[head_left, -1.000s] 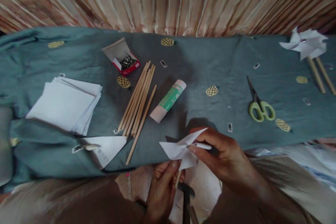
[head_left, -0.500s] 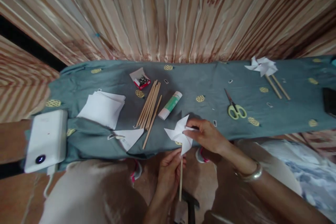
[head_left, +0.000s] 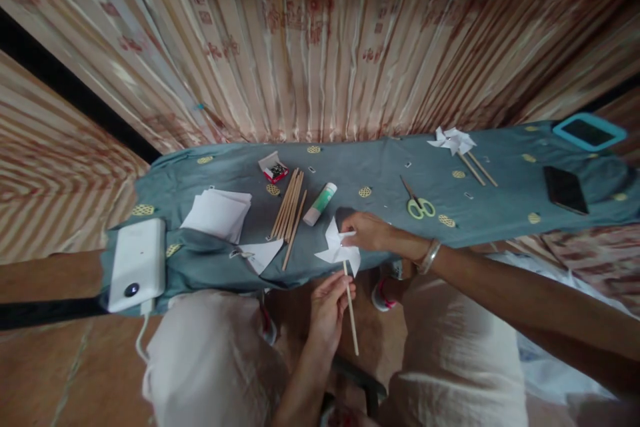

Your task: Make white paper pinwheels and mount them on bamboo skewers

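Note:
A white paper pinwheel [head_left: 336, 248] on a thin wooden stick [head_left: 353, 327] is between my hands, just over the front edge of the cloth-covered table. My left hand [head_left: 329, 303] pinches the stick a little below the paper blades. At the pinwheel's right side, my right hand [head_left: 367, 232] has its fingers closed on one blade. A glue stick [head_left: 320, 204] with a green label lies just beyond the blades. Left of it is a bundle of wooden sticks [head_left: 288, 207], with one loose stick [head_left: 295, 230] beside it.
Paper squares [head_left: 217, 213] and a folded paper piece [head_left: 263, 255] lie to the left, near a white device [head_left: 137, 263] with a cable. An opened box of pins [head_left: 274, 168] sits behind. Rightward are scissors [head_left: 419, 205], finished pinwheels [head_left: 454, 141], a phone [head_left: 565, 190] and a blue-framed tablet [head_left: 589, 131].
The view has swung rightward, bringing the whole phone and the tablet in. The stick's lower end now slants to the right. Both hands keep hold of the pinwheel.

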